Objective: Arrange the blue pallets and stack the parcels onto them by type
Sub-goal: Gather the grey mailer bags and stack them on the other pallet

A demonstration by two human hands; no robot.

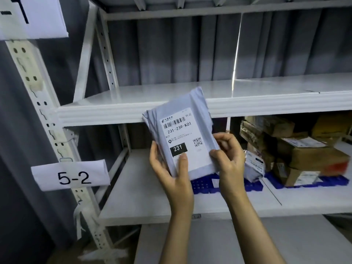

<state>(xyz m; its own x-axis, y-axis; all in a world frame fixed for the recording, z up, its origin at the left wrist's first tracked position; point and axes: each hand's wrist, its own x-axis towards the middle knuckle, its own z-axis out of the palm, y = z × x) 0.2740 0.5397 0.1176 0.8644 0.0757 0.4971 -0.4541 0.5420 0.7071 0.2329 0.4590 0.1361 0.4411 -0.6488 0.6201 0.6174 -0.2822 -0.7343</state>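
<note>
A grey poly-bag parcel [181, 119] with a white label reading 231-239-K01 is held upright in front of the shelf. My left hand [171, 172] grips its lower left edge, thumb on the label. My right hand [228, 157] pinches its lower right corner. Behind my hands a blue pallet [204, 184] lies on the middle shelf, with another grey bag parcel [254, 166] on it. A second blue pallet [308, 182] to the right carries several brown cardboard boxes [312, 155].
White steel shelving [133, 113] fills the view, its upper shelf bare. Paper tags reading 5-2 [73, 177] and another tag [30, 16] hang on the left upright. Grey curtain backs the rack. The middle shelf's left part [137, 191] holds nothing.
</note>
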